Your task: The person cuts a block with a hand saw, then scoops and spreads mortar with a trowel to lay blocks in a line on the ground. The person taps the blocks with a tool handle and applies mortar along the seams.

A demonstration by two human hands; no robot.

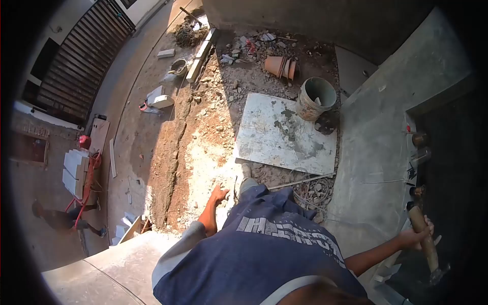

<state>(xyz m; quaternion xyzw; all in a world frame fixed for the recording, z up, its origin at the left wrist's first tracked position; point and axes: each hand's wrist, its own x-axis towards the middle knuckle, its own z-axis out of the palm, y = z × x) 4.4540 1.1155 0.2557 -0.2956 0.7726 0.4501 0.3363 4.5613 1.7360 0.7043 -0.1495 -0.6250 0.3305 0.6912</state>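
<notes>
My left hand [218, 194] hangs beside my leg with its fingers apart, over pale, sunlit rubble [203, 160]. It holds nothing. My right hand [418, 237] is out to the far right, past the edge of the grey wall [373, 168]. Its fingers are wrapped round a long brown cylindrical piece [426, 239] with a dark upper end, tilted in the shadow. Just above it, several short round pieces [418, 191] jut from the wall edge. In front of my shoe [247, 173] lies a stained white board [259, 129].
A dirty bucket [316, 97] stands at the board's far corner, with stacked terracotta pots [277, 66] behind. Left lie white blocks [160, 99], a bowl of mortar [178, 66] and a long pale beam [200, 58]. A person [61, 218] handles a red wheelbarrow [91, 175] loaded with white blocks [75, 172].
</notes>
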